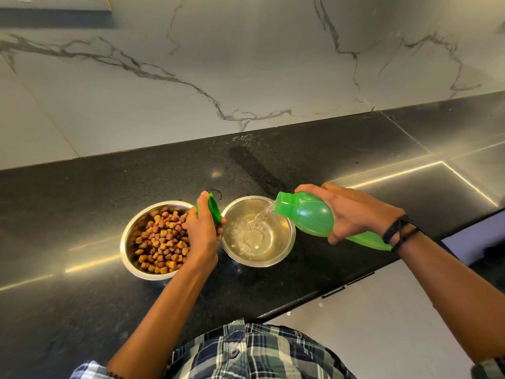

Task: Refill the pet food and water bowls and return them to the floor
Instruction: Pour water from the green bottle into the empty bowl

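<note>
Two steel bowls stand side by side on the black counter. The left bowl (130, 236) is full of brown kibble. The right bowl (289, 236) holds a little water, and a stream runs into it from a green plastic bottle (306, 214). My right hand (352, 209) grips that bottle, tipped with its mouth over the bowl's far right rim. Between the two bowls, my left hand (200, 228) is closed around the green bottle cap (214, 210).
The black granite counter (82, 192) runs along a white marble-patterned wall (246, 64). Its front edge cuts diagonally at the lower right, with pale floor (369, 324) beyond it. A wet patch lies on the counter behind the bowls.
</note>
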